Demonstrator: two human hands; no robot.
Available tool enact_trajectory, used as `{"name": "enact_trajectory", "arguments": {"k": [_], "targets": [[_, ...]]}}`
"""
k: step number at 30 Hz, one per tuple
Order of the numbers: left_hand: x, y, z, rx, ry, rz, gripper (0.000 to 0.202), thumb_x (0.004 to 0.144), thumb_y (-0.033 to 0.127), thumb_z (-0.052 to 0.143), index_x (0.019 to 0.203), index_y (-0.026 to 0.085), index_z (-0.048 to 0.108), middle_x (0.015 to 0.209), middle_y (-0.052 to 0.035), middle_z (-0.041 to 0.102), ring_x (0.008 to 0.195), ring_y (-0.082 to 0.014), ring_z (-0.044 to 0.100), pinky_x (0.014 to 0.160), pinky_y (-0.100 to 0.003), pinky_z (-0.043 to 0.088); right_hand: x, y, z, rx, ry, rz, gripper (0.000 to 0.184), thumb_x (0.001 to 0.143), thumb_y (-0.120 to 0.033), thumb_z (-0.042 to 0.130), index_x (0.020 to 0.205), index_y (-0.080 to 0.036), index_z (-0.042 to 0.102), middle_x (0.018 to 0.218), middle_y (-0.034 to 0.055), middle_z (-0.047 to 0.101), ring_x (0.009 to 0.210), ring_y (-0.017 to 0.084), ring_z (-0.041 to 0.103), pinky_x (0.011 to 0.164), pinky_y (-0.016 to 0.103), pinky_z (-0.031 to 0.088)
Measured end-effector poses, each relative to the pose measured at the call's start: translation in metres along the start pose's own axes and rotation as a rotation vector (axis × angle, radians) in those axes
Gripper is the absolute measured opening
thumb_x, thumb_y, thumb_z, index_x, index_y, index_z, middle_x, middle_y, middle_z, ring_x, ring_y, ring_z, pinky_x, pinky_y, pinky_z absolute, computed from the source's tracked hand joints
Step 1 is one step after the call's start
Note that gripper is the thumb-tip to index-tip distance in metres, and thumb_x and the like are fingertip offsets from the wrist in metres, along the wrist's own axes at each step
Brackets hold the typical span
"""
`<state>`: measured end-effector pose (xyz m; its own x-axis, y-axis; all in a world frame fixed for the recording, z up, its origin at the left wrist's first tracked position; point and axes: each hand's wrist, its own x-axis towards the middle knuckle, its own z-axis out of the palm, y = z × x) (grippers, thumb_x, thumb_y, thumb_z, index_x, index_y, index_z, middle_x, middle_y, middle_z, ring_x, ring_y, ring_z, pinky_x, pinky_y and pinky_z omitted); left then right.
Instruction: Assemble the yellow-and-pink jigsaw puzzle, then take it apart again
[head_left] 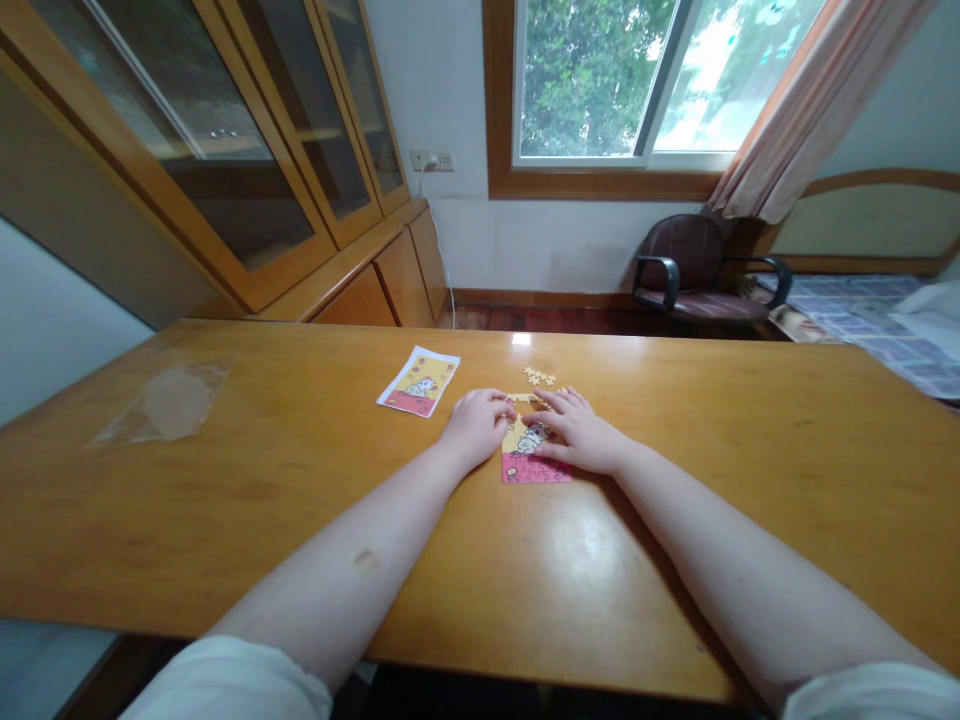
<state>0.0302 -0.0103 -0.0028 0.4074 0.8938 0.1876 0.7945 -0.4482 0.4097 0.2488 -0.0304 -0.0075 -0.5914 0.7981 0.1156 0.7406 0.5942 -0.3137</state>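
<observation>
The partly built puzzle (536,470) lies on the surface (300,520), loose pieces (534,375) just beyond it, the picture sheet (420,383) to its left. At its left edge, the left hand (478,425) curls its fingers, any grip hard to tell; the right hand (583,432) spreads its fingers apart over its right side.

Puzzle (534,467) on table (300,490) — card (418,383) left, loose pieces (538,377) behind.

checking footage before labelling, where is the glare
Head view: the window's right pane is partly washed out; head view: pale glare on the table, below the puzzle in the picture, plus bright spots along the table's far edge.
</observation>
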Motion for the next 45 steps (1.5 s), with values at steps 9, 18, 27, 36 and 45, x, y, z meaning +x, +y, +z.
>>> {"name": "enact_trajectory", "arguments": {"k": [9, 18, 27, 36, 45], "targets": [[0.000, -0.001, 0.001, -0.018, -0.030, 0.011, 0.026, 0.083, 0.019, 0.052, 0.089, 0.026, 0.076, 0.114, -0.0030, 0.066, 0.112, -0.0236, 0.056, 0.102, -0.041, 0.042, 0.000, 0.027, -0.007, 0.009, 0.424, 0.295, 0.027, 0.090, -0.036, 0.051, 0.098, -0.020, 0.070, 0.097, 0.0102, 0.071, 0.094, 0.026, 0.063, 0.091, 0.042, 0.045], [-0.001, 0.002, -0.002, -0.030, -0.031, -0.001, 0.024, 0.085, 0.023, 0.052, 0.096, 0.025, 0.073, 0.115, -0.0040, 0.066, 0.112, -0.0236, 0.056, 0.102, -0.040, 0.042, -0.016, 0.086, -0.025, 0.471, 0.384, 0.729, 0.035, 0.069, -0.040, 0.072, 0.093, -0.013, 0.072, 0.068, 0.0037, 0.065, 0.058, 0.016, 0.056, 0.057, 0.029, 0.044], [-0.002, 0.001, 0.000, -0.004, -0.003, -0.013, 0.041, 0.084, 0.029, 0.054, 0.124, 0.021, 0.059, 0.123, -0.0074, 0.062, 0.117, -0.0252, 0.054, 0.105, -0.040, 0.040, -0.012, 0.082, -0.021, 0.349, 0.076, 0.411, 0.027, 0.070, -0.040, 0.074, 0.088, -0.020, 0.078, 0.086, 0.0048, 0.067, 0.073, 0.017, 0.060, 0.069, 0.030, 0.047], [-0.005, 0.004, -0.002, 0.043, -0.146, -0.002, 0.068, 0.077, 0.050, 0.061, 0.137, 0.021, 0.046, 0.142, -0.0109, 0.048, 0.133, -0.0305, 0.039, 0.115, -0.049, 0.024, -0.008, 0.077, -0.018, 0.348, 0.007, 0.416, 0.016, 0.069, -0.034, 0.072, 0.076, -0.019, 0.071, 0.076, 0.0024, 0.068, 0.068, 0.016, 0.060, 0.061, 0.027, 0.045], [-0.004, 0.002, 0.000, 0.042, -0.139, 0.003, 0.064, 0.076, 0.050, 0.063, 0.132, 0.023, 0.051, 0.136, -0.0095, 0.054, 0.131, -0.0306, 0.040, 0.114, -0.049, 0.024, -0.003, 0.053, -0.013, 0.689, 0.089, 0.414, 0.027, 0.065, -0.040, 0.074, 0.077, -0.017, 0.068, 0.072, 0.0029, 0.069, 0.064, 0.015, 0.060, 0.062, 0.028, 0.048]]}}
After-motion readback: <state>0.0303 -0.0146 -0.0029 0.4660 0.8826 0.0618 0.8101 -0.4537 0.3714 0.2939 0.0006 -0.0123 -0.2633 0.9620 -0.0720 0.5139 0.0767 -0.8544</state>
